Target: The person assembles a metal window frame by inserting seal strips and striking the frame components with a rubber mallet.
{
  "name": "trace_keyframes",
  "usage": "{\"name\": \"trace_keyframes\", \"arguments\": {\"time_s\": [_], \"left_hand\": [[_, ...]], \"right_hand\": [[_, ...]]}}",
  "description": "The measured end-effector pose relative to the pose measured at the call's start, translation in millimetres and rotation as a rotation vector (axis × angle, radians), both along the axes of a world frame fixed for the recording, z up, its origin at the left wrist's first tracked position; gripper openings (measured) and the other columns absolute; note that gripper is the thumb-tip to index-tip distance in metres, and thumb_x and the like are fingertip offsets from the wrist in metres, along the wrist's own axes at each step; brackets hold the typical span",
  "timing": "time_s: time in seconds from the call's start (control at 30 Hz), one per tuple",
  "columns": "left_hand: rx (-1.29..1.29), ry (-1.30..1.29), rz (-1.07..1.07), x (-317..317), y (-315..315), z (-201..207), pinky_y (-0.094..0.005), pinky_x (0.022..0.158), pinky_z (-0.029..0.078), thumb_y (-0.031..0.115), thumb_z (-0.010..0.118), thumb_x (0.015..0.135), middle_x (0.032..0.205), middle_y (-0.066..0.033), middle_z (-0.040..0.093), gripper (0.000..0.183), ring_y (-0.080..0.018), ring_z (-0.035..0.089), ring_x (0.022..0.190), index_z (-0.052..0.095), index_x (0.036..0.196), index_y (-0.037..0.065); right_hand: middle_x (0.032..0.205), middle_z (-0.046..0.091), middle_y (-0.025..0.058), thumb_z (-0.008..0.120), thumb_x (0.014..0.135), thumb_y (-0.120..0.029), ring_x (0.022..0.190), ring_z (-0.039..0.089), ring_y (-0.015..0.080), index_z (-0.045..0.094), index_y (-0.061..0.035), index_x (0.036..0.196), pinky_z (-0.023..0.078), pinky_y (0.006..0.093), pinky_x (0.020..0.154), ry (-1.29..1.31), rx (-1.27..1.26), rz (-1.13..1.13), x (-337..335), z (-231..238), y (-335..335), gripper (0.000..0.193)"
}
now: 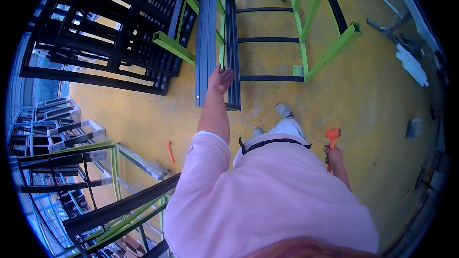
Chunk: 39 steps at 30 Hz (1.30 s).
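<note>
My left hand [221, 79] reaches forward with its fingers stretched out, palm partly showing. It is beside or over a long dark grey grooved profile [205, 33], near that profile's near end; whether it touches cannot be made out. A second dark profile [233, 93] runs alongside on the right, with a narrow gap between them. Down at my right side, my right hand [333, 155] is wrapped round the handle of an orange mallet [333, 133], its head pointing up and forward.
The profiles lie on a green rack [330, 52] with dark crossbars. Black frames [95, 33] stand stacked at the far left. Another orange mallet [169, 152] lies on the yellow floor. More green and black frames [119, 205] stand near left; white pieces [411, 65] lie far right.
</note>
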<state>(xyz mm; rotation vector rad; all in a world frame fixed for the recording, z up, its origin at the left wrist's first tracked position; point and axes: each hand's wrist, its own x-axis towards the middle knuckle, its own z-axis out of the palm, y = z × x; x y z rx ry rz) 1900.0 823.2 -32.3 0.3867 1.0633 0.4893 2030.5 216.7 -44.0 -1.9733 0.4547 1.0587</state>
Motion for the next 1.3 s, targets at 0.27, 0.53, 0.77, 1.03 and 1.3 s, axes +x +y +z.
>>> {"name": "trace_keyframes", "arguments": {"time_s": [0.27,0.53,0.77,1.03,1.3], "left_hand": [[0.068,-0.465,1.172,51.9,7.3,-54.5,-0.0405,0.098,0.055,0.039,0.052,0.106,0.124,-0.0160,0.060,0.045,-0.0312,0.061,0.111,0.055,0.129,0.001],[0.099,-0.385,1.173,1.1,-106.9,-58.1,-0.0521,0.109,0.048,0.031,0.049,0.107,0.135,-0.0157,0.057,0.043,-0.0378,0.057,0.123,0.048,0.138,0.001],[0.113,-0.216,1.274,-114.8,-337.7,-31.1,-0.0569,0.116,0.039,0.024,0.057,0.103,0.135,-0.0140,0.058,0.040,-0.0330,0.055,0.127,0.050,0.137,0.005],[0.133,0.064,1.629,-160.4,-596.7,0.1,-0.0581,0.113,0.038,0.025,0.066,0.096,0.132,-0.0112,0.062,0.044,-0.0299,0.057,0.125,0.055,0.135,0.007],[0.317,0.115,1.794,-272.2,-715.1,48.4,-0.0535,0.106,0.045,0.023,0.063,0.096,0.128,-0.0118,0.066,0.043,-0.0301,0.060,0.121,0.057,0.133,0.003]], "right_hand": [[0.065,0.051,0.0004,0.068,0.090,-0.013,0.045,0.050,0.0123,0.064,-0.0044,0.100,0.041,0.0303,0.042,0.015,-0.015,0.804,195.1,56.0,161.8,0.013],[0.083,0.058,0.0021,0.064,0.094,-0.017,0.064,0.057,0.0143,0.058,-0.0097,0.123,0.048,0.0325,0.054,0.399,0.435,0.636,236.1,30.7,389.7,0.031],[0.137,0.053,0.0256,0.049,0.086,0.001,0.115,0.061,0.0356,0.041,-0.0143,0.142,0.050,0.0528,0.104,0.702,0.803,0.230,157.6,-55.3,536.1,0.058],[0.138,0.056,0.0142,0.057,0.075,-0.013,0.129,0.054,0.0359,0.051,-0.0080,0.137,0.041,0.0587,0.113,0.654,0.993,0.506,86.4,-66.3,519.0,0.063],[0.140,0.056,0.0176,0.057,0.065,0.000,0.132,0.052,0.0378,0.054,0.0022,0.135,0.037,0.0559,0.118,0.915,0.936,0.584,-26.2,-0.6,389.3,0.071]]}}
